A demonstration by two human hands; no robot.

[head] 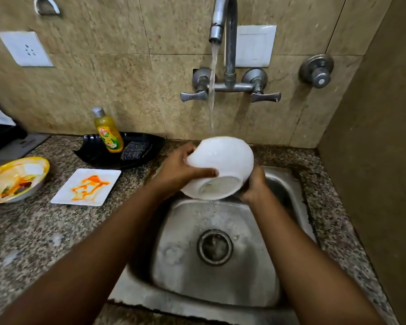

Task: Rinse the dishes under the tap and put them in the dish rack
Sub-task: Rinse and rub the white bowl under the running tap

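Holding one white bowl (220, 167) over the sink (174, 266), both hands clamp it: left hand (178, 172) across its side, right hand (256, 186) beneath its rim. Bowl is tilted, underside up, glossy and clean-looking, directly under the tap (223, 31) stream. Counter (45, 231) count: one stained square plate (87, 186), one stained yellow bowl (14, 179), one soap bottle (108, 132).

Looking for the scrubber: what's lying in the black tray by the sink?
The black tray holds a yellow dish soap bottle and, beside it, a dark scrub pad. Anything beneath them is hidden.
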